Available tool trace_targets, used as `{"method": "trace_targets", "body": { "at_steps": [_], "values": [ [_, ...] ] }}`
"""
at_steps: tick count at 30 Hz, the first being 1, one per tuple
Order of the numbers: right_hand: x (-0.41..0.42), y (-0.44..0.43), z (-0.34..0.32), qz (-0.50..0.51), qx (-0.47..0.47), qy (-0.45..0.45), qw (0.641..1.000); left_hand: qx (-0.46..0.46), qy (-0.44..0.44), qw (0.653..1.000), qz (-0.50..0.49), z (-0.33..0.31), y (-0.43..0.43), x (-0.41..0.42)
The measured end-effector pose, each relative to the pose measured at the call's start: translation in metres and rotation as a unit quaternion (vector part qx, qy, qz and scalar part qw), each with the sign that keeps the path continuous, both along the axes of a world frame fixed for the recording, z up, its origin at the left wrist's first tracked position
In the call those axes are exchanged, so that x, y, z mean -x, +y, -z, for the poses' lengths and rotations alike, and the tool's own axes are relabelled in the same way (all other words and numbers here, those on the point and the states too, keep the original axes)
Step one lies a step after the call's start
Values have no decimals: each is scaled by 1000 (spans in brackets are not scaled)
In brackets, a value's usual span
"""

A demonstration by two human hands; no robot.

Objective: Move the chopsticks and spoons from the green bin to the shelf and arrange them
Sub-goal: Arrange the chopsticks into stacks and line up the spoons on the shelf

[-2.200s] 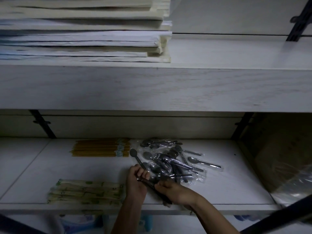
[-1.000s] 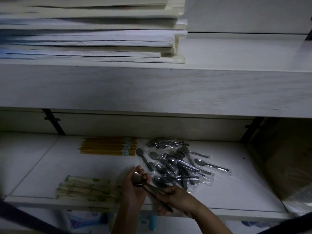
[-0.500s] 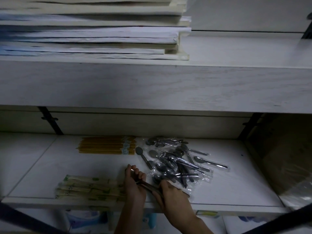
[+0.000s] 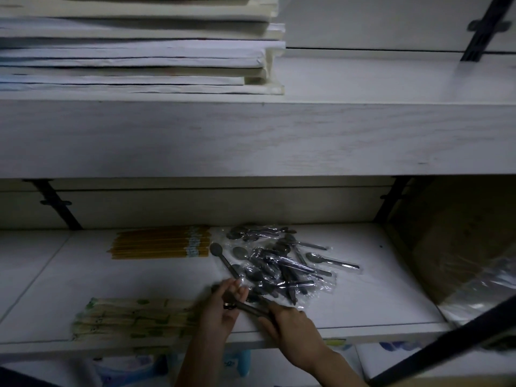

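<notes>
On the lower white shelf (image 4: pixel 83 277) lies a loose heap of plastic-wrapped metal spoons (image 4: pixel 282 263). A bundle of yellow chopsticks (image 4: pixel 162 243) lies at the back. A pack of paper-wrapped chopsticks (image 4: pixel 131 319) lies near the front edge. Both hands hold a small bunch of spoons (image 4: pixel 248 308) at the front of the heap: my left hand (image 4: pixel 220 308) grips the bowl end, and my right hand (image 4: pixel 290 328) grips the handle end. The green bin is out of sight.
The upper shelf (image 4: pixel 279 135) overhangs the work area and carries a stack of white papers (image 4: pixel 134 51). A brown cardboard box (image 4: pixel 458 247) with plastic wrap stands at the right. A dark bar (image 4: pixel 446 339) crosses the lower right corner.
Both hands kept hold of the bunch of spoons and shifted it slightly at the front of the shelf. The camera view drifted a little. The heap and the chopsticks stayed put.
</notes>
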State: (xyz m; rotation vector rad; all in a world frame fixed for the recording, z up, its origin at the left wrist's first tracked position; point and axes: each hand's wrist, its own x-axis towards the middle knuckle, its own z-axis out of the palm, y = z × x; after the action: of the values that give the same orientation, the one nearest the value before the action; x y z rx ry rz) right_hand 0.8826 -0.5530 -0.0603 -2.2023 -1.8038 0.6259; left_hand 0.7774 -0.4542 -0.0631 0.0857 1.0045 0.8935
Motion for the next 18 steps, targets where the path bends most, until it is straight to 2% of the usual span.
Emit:
{"method": "trace_targets", "body": {
  "at_steps": [9,18],
  "values": [
    [-6,-1,5,-8,13,40,999,-23,-49,999,-3,20,5,-1],
    [-13,16,-7,-49,47,141,988,-86,-39,995,-41,23,18,20]
  ]
}}
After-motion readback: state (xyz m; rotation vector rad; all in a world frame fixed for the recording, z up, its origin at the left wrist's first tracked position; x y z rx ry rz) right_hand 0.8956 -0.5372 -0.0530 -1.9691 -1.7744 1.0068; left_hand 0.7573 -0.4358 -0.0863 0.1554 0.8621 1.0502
